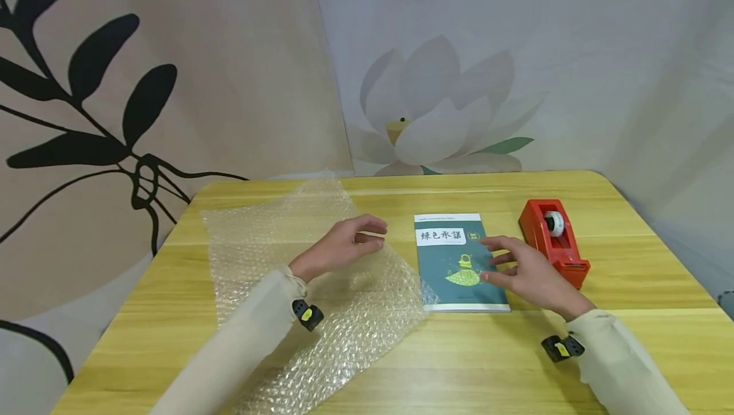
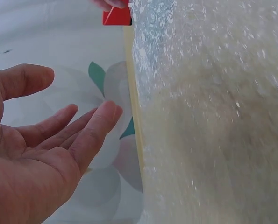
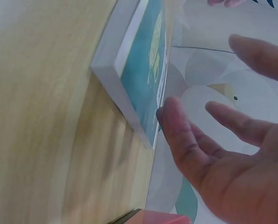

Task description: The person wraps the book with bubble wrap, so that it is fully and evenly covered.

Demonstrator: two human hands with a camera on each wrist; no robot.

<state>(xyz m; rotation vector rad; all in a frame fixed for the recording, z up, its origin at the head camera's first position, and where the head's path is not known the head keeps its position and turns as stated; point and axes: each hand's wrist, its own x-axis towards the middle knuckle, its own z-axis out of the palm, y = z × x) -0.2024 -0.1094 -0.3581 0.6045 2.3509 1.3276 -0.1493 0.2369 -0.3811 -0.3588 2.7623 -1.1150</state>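
A sheet of clear bubble wrap point(image 1: 355, 326) is spread over the left and middle of the table, one corner lapping onto the lower left of a teal book point(image 1: 441, 262). Over the sheet hovers my left hand point(image 1: 341, 246), its fingers loosely extended and holding nothing; the left wrist view shows its palm and the bubble wrap point(image 2: 209, 112) apart from it. My right hand point(image 1: 530, 275) is at the book's right edge, fingers spread and gently bent. In the right wrist view, a gap shows between that hand point(image 3: 232, 163) and the thick book point(image 3: 141, 70).
A red tape dispenser point(image 1: 547, 243) with a white roll stands right of the book, just behind my right hand. The wooden table point(image 1: 642, 338) ends at a rounded back edge against a printed curtain point(image 1: 258, 83) with leaves and a lotus flower.
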